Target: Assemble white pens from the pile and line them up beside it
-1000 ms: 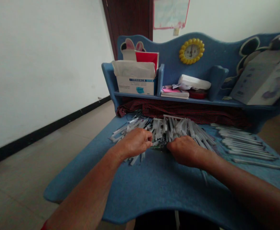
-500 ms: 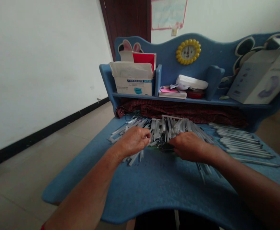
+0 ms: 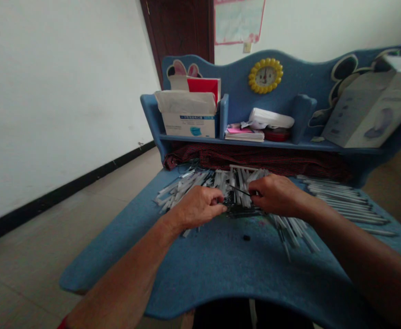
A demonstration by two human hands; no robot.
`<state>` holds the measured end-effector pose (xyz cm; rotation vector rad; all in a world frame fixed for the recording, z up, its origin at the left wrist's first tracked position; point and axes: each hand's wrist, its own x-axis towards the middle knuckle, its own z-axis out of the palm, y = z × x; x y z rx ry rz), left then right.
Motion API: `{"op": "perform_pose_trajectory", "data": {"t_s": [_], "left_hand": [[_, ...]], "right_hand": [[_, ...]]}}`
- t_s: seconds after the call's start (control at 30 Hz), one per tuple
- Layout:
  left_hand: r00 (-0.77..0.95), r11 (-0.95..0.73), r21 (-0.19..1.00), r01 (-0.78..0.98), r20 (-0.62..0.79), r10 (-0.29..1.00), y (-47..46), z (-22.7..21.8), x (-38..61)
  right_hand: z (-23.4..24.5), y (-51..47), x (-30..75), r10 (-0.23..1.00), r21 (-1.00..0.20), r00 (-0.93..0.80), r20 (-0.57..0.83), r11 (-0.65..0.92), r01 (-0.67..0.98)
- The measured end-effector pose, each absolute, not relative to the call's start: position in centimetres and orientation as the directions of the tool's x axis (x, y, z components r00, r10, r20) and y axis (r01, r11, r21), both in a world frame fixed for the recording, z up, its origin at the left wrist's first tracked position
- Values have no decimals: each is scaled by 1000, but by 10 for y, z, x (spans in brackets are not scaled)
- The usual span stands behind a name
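Note:
My right hand [image 3: 272,194] is closed on a thin dark rod [image 3: 240,190], which looks like a pen refill and points left over the pile. Across from it, my left hand [image 3: 202,205] has its fingers curled toward the thumb; whether anything is between them is too unclear to see. Below and behind both hands spreads a pile of whitish, translucent plastic strips [image 3: 178,189]. Thin dark rods [image 3: 243,210] lie bunched at the pile's near side. A small black piece [image 3: 246,237] sits alone on the blue desk [image 3: 214,269].
Several long pen-like sticks [image 3: 347,201] lie in a row at the right. Rolled dark red checked cloth [image 3: 221,156] runs below the shelf. On the shelf stand a mask box [image 3: 188,123], notebooks [image 3: 244,135] and a large white carton [image 3: 361,109].
My right hand has risen slightly and moved right, with the dark rod now showing in its fingers. My left hand has shifted right. The small black piece has appeared on the desk.

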<state>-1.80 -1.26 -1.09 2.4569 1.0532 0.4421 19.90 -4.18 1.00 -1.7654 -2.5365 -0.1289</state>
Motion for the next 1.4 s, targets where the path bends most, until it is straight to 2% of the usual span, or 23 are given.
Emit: {"op": "perform_pose_trajectory", "data": {"t_s": [0.07,0.13,0.23,0.3,0.37,0.4,0.5,0.6,0.7,0.77,1.1,1.3,1.4], "left_hand": [[775,-673,552,493,74,628,-21,-11,-11],[876,-753,544,371,65,478,-32,-15,-2],[966,-875,434,214,39,255,-47,-26,12],[979,-931,324,168,59,197,-53,-35,20],[971,-946,250,206,66,229,-56,-43,25],[955,-938,220,267,71,289,-57,-47,28],[821,-826,159,541,113,559,-54,-55,34],[683,-705,249,664,181,707,-50,-59,40],[628,-658,436,614,236,742,-46,-59,42],[597,-631,513,582,258,760,-44,-57,40],[382,-581,552,598,441,812,-25,-32,15],[281,-488,757,434,401,872,-20,-28,8],[233,-484,785,387,425,875,-25,-25,9]], "right_hand": [[14,-42,203,940,-7,-321,117,324,946],[17,-42,207,943,-56,-295,154,306,950],[21,-42,212,939,-116,-282,197,308,944],[22,-41,214,936,-136,-277,218,310,941],[23,-41,215,930,-147,-280,239,320,936],[23,-41,215,926,-153,-284,248,327,932],[24,-41,214,921,-171,-292,259,341,924],[25,-42,213,922,-177,-286,262,337,925],[26,-42,213,921,-179,-288,261,340,923],[26,-42,214,922,-175,-288,260,338,924],[31,-44,216,933,-158,-280,225,319,935],[33,-46,215,932,-209,-303,200,342,916],[30,-45,211,925,-278,-337,176,375,884]]}}
